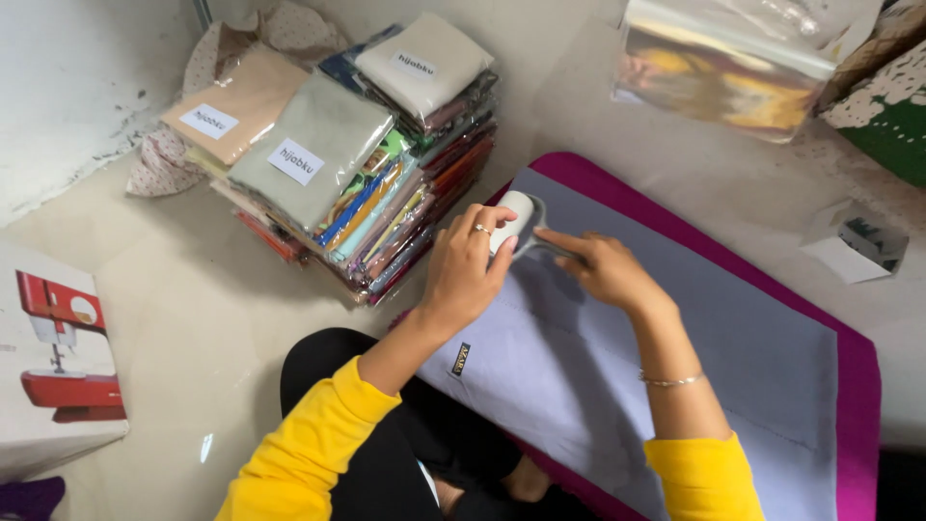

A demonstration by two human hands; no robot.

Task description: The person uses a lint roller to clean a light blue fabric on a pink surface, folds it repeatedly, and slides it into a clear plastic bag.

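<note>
- Lint roller (518, 214), a small white drum on a grey handle, sits at the near end of the lilac cloth (617, 357), which lies flat over a magenta mat (858, 386) on the pale floor (193, 309)
- Left hand (463, 272) curls over the drum, fingers closed around it; a ring shows on 1 finger
- Right hand (603, 268) pinches the handle, fingers pressed together
- To roll well, I'd judge: keep the cloth taut and flat, press evenly, work in straight overlapping passes
- Cloth looks smooth and matte, with a small dark tag (461, 359) near its edge
- Beside it, a stack of packets (367, 154) of folded fabric in clear glossy wrap
</note>
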